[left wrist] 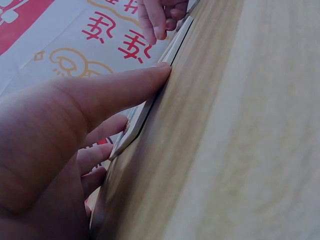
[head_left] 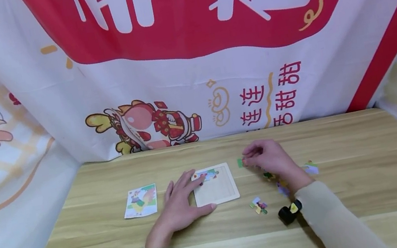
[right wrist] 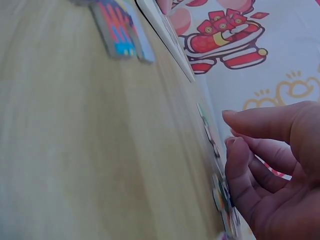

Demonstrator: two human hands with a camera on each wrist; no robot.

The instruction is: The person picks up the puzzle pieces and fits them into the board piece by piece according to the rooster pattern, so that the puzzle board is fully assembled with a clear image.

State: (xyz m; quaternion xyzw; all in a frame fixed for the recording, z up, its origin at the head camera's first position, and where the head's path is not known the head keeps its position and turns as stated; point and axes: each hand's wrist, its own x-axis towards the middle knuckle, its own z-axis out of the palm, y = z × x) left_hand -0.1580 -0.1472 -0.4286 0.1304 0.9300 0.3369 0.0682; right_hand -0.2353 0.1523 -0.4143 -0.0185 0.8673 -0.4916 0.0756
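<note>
The left hand (head_left: 182,210), fingers spread, rests on the tray (head_left: 216,191); its joined strip (head_left: 212,174) runs left-right along the far side, bare room nearer. Rightward, the right hand (head_left: 269,158), thumb and fingertips apart, is beside a green piece (head_left: 240,162).

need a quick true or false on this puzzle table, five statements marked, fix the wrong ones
1. The left hand touches the tray. True.
2. The picture card lies right of the tray. False: it lies left.
3. The tray is full. False: its near area is bare.
4. Loose puzzle pieces lie right of the tray. True.
5. The right hand rests on the picture card. False: it is by a green piece.
</note>
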